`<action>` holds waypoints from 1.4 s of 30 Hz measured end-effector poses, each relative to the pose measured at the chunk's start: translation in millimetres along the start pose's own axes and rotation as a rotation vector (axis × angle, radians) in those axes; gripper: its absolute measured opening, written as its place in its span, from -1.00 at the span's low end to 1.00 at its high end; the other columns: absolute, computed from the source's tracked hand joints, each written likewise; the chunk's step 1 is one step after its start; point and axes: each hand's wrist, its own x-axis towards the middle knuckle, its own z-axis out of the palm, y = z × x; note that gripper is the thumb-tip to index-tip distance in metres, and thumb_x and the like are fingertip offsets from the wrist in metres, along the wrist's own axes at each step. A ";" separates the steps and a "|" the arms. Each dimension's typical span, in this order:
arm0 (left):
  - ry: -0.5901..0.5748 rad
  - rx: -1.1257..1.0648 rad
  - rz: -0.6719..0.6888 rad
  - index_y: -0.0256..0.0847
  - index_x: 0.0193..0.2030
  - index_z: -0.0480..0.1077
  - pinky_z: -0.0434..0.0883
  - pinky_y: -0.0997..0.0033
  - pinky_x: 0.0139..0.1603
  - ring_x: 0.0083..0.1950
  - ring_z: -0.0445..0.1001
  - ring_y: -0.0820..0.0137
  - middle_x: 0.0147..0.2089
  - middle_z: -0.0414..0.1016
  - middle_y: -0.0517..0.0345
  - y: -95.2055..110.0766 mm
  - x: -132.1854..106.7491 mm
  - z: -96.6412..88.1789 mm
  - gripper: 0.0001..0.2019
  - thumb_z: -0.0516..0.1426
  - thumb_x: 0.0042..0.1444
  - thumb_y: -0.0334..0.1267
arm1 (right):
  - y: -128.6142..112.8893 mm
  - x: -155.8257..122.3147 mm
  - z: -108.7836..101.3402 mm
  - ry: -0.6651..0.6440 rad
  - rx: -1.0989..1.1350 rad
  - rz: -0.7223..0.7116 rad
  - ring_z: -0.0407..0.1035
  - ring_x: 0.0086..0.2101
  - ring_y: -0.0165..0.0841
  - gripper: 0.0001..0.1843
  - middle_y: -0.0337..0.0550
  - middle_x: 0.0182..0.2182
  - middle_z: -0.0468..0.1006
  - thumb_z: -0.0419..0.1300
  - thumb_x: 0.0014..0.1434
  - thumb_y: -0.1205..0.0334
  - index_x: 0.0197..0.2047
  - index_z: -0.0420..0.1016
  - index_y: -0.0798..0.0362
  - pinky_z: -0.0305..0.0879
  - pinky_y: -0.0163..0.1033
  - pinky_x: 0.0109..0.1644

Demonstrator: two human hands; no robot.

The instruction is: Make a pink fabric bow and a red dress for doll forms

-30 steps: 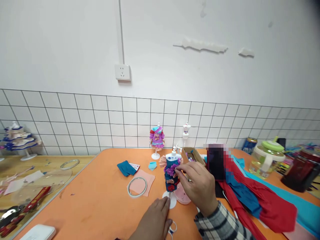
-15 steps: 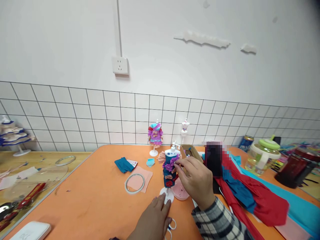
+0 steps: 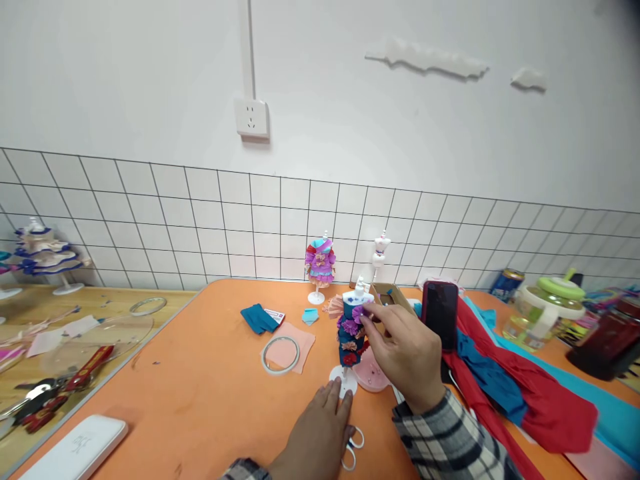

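A small dress form (image 3: 358, 297) stands upright in front of me, wearing a dark blue dress (image 3: 346, 356) with purple, peach and red ruffled flowers. At the upper right of the bodice, my right hand (image 3: 407, 347) pinches a purple fabric flower (image 3: 358, 313) between thumb and forefinger; the hand partly covers that side of the dress. My left hand (image 3: 320, 427) lies palm down, fingers stretched flat, with its fingertips on the round white base (image 3: 343, 381). White scissor handles (image 3: 352, 448) show beside the left thumb; their blades are hidden.
Behind stand a dressed mini mannequin (image 3: 321, 263) and a bare one (image 3: 380, 253). To the right are a pink dish (image 3: 373, 373), a phone (image 3: 440, 313), red cloth (image 3: 555, 400) and a jug (image 3: 537, 313). Leftward lie a metal ring (image 3: 265, 360), blue fabric (image 3: 259, 319) and a white box (image 3: 75, 447).
My view has shifted, so the scene sits farther right and slightly higher. Pinching fingers of my right hand sit slightly higher on the dress. The left hand stays on the base.
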 end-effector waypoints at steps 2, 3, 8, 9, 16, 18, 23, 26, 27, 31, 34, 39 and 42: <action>-0.002 0.012 0.008 -0.34 0.36 0.16 0.15 -0.02 0.37 0.41 0.06 -0.01 0.40 0.08 -0.28 0.2 -0.7 0.1 -0.48 0.03 0.31 -0.20 | 0.2 -0.1 0.7 -0.007 0.034 0.018 0.50 -0.26 -0.37 -0.87 -0.19 -0.28 0.63 0.20 0.23 0.29 -0.18 0.58 0.01 0.33 -0.32 -0.17; 0.000 0.021 0.017 -0.35 0.36 0.16 0.14 -0.02 0.37 0.42 0.05 -0.01 0.40 0.09 -0.28 0.2 -1.0 0.2 -0.48 0.02 0.32 -0.18 | 0.8 -0.2 1.1 -0.014 0.045 0.022 0.50 -0.25 -0.37 -0.86 -0.19 -0.28 0.63 0.19 0.23 0.29 -0.19 0.58 0.00 0.34 -0.32 -0.17; 0.033 0.054 0.058 -0.39 0.35 0.16 0.15 -0.06 0.36 0.42 0.05 -0.01 0.39 0.11 -0.32 -1.0 -2.0 3.4 -0.49 -0.08 0.36 -0.13 | 3.8 0.0 2.4 -0.022 0.048 0.043 0.50 -0.29 -0.41 -0.85 -0.21 -0.29 0.62 0.18 0.24 0.28 -0.19 0.60 0.00 0.36 -0.34 -0.20; 0.038 0.057 0.059 -0.39 0.35 0.16 0.16 -0.06 0.35 0.42 0.05 -0.01 0.39 0.11 -0.34 -1.2 -1.9 4.1 -0.49 -0.09 0.37 -0.13 | 3.9 0.5 2.2 -0.021 0.054 0.048 0.50 -0.30 -0.41 -0.85 -0.21 -0.30 0.62 0.18 0.24 0.27 -0.21 0.60 0.01 0.36 -0.34 -0.22; 0.035 0.030 0.021 -0.34 0.34 0.19 0.19 -0.05 0.32 0.39 0.12 -0.03 0.38 0.12 -0.32 0.1 -2.1 0.1 -0.50 -0.01 0.33 -0.14 | 6.9 0.8 -2.3 -0.022 0.139 0.047 0.51 -0.32 -0.37 -0.85 -0.17 -0.33 0.63 0.17 0.20 0.30 -0.26 0.60 0.02 0.42 -0.30 -0.24; 0.041 0.023 0.021 -0.33 0.34 0.19 0.18 -0.04 0.33 0.38 0.13 -0.03 0.39 0.12 -0.31 1.2 -2.6 -2.4 -0.50 -0.01 0.33 -0.13 | 8.6 0.0 -2.1 -0.017 0.148 0.054 0.52 -0.28 -0.35 -0.83 -0.16 -0.31 0.64 0.16 0.21 0.30 -0.24 0.60 0.01 0.43 -0.28 -0.19; 0.046 -0.007 0.005 -0.31 0.32 0.21 0.17 -0.03 0.33 0.38 0.15 -0.01 0.38 0.14 -0.29 4.0 -5.4 -10.1 -0.51 0.03 0.31 -0.15 | 5.0 0.2 -3.1 -0.004 0.154 0.071 0.50 -0.32 -0.38 -0.85 -0.18 -0.32 0.63 0.18 0.20 0.29 -0.23 0.60 0.01 0.41 -0.31 -0.22; 0.047 -0.052 -0.008 -0.29 0.31 0.23 0.20 -0.02 0.31 0.36 0.19 -0.02 0.38 0.16 -0.27 3.5 -8.6 -19.6 -0.47 0.04 0.28 -0.05 | 4.7 2.2 -13.1 0.034 0.105 0.108 0.41 -0.48 -0.45 -0.86 -0.20 -0.41 0.58 0.18 0.20 0.27 -0.25 0.58 0.05 0.33 -0.35 -0.35; 0.050 -0.061 -0.017 -0.29 0.31 0.24 0.21 -0.02 0.30 0.35 0.19 -0.03 0.37 0.16 -0.28 2.7 -9.6 -23.5 -0.44 0.04 0.27 0.00 | 8.0 3.2 -18.2 0.050 0.076 0.128 0.36 -0.52 -0.46 -0.86 -0.22 -0.46 0.55 0.18 0.20 0.26 -0.27 0.58 0.05 0.29 -0.35 -0.40; 0.050 -0.027 -0.055 -0.37 0.31 0.23 0.22 0.00 0.28 0.33 0.22 -0.05 0.36 0.17 -0.36 -3.9 -11.1 -36.6 -0.35 0.02 0.24 0.09 | 40.2 6.9 -37.7 -0.078 0.002 0.208 0.25 -0.63 -0.46 -0.82 -0.31 -0.66 0.39 0.18 0.17 0.18 -0.33 0.59 0.04 0.16 -0.35 -0.52; 0.088 -0.016 -0.039 -0.31 0.27 0.28 0.25 0.00 0.25 0.28 0.28 -0.02 0.33 0.22 -0.31 -9.8 -10.1 -39.2 -0.42 -0.04 0.29 0.06 | 63.5 4.7 -36.2 -0.539 0.037 0.207 0.35 -0.59 -0.44 -0.82 -0.31 -0.62 0.50 0.17 0.15 0.22 -0.36 0.63 -0.03 0.17 -0.37 -0.51; 0.111 0.007 -0.014 -0.24 0.26 0.28 0.28 0.07 0.23 0.25 0.33 0.05 0.31 0.27 -0.21 -14.9 -10.0 -37.0 -0.49 -0.07 0.31 0.02 | 54.8 -14.5 7.2 -1.169 -0.212 0.222 0.54 -0.32 -0.26 -0.85 -0.13 -0.39 0.66 0.26 0.01 0.36 -0.41 0.66 -0.04 0.30 -0.32 -0.38; 0.096 0.005 -0.014 -0.23 0.27 0.27 0.31 0.11 0.20 0.25 0.34 0.06 0.33 0.24 -0.21 -16.4 -11.2 -36.1 -0.47 -0.09 0.31 0.05 | 42.3 -27.3 31.8 -1.221 -0.264 0.220 0.55 -0.28 -0.16 -0.87 0.03 -0.35 0.65 0.28 -0.01 0.41 -0.39 0.65 0.06 0.35 -0.25 -0.32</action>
